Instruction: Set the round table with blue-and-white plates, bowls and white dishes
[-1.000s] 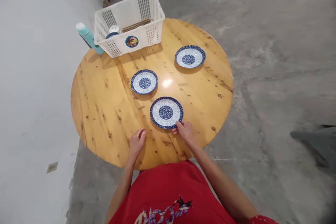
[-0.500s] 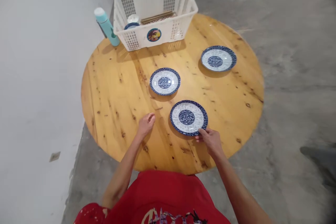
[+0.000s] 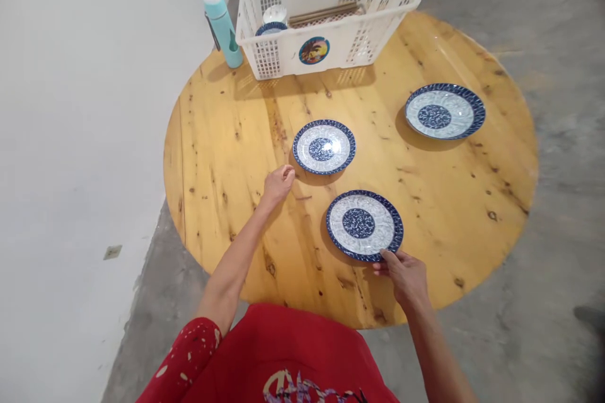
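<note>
- The right hand [image 3: 407, 275], thumb uppermost, grips the round, glossy blue-and-white plate [image 3: 358, 223] by its near-right rim.
- The left hand [image 3: 278, 185], loosely curled, lies beyond and left of that plate.

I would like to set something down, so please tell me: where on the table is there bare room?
Free: left of the left hand, in front of the bottle and basket; right of the near plate, nearer than the far plate. Crowded: the centre, with the left hand close by the middle plate and the right hand gripping the near plate.
</note>
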Demonstrator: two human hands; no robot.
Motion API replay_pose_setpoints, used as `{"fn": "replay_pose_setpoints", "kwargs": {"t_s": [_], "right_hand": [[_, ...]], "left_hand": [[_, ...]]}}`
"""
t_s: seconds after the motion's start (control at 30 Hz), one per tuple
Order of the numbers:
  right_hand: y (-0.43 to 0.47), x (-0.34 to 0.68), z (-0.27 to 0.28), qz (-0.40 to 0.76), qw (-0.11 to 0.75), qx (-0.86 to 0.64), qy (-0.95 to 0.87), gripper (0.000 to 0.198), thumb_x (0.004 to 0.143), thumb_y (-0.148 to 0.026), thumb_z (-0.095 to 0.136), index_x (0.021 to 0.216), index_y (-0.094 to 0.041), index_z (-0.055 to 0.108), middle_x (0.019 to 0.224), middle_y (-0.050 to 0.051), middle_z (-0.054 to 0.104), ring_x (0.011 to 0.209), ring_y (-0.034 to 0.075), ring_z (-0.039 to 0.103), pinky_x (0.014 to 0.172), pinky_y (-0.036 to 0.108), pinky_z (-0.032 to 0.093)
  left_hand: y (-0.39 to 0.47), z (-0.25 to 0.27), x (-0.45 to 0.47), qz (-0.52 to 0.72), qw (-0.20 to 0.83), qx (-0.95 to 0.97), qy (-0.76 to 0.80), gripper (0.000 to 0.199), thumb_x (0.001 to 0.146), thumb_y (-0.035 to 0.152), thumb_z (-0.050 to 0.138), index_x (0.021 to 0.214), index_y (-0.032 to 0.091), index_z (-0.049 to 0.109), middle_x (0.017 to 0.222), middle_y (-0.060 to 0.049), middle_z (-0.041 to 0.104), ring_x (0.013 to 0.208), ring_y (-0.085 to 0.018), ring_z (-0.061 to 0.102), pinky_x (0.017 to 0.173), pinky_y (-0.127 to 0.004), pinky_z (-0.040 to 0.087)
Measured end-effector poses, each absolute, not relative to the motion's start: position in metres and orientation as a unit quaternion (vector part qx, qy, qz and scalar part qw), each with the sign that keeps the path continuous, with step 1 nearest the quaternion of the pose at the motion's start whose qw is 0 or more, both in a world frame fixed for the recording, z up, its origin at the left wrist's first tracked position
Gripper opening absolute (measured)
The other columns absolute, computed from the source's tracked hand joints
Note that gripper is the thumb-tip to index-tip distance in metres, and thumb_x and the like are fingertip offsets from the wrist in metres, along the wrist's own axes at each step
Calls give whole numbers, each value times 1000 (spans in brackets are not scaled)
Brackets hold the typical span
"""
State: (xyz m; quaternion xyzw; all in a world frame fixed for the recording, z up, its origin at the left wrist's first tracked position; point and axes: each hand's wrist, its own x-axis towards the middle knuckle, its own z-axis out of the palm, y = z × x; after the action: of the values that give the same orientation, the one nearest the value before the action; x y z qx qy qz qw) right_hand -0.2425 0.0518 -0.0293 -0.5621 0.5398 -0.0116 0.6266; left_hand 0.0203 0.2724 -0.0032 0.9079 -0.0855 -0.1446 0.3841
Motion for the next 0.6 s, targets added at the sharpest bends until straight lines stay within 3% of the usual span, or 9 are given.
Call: {"fn": "replay_pose_setpoints", "kwargs": {"t_s": [0.2,0.3,0.4,0.6], "right_hand": [[43,-252,-27,40,584,-629,511,40,57,-56,72,66,-18,64,56,7,64,54,26,65,52,37,57],[27,-251,-19,59,419,-763,489,50,66,-67,62,70,-18,70,59,11,66,65,33,68,63,44,56],[8,-231,-9,-12,283,-847,449,54,76,-66,50,82,-19,75,73,13,72,79,35,70,76,48,54],[-1,-121,0,-96,347,-877,318,46,79,-52,50,97,-19,77,99,13,77,90,29,71,87,43,54]], "left_hand": [[253,-6,50,-123,331,933,-74,24,99,32,52,108,23,73,104,-5,78,102,-23,71,92,-32,50],[243,-6,65,-113,305,944,-49,24,98,35,54,110,22,71,107,-7,76,105,-26,70,93,-35,50],[235,-7,80,-103,288,951,-45,26,99,38,54,115,23,68,109,-8,75,109,-27,69,95,-37,50],[225,-6,99,-104,248,962,-53,21,97,33,54,111,25,68,115,-8,74,112,-27,67,96,-38,50]]}}
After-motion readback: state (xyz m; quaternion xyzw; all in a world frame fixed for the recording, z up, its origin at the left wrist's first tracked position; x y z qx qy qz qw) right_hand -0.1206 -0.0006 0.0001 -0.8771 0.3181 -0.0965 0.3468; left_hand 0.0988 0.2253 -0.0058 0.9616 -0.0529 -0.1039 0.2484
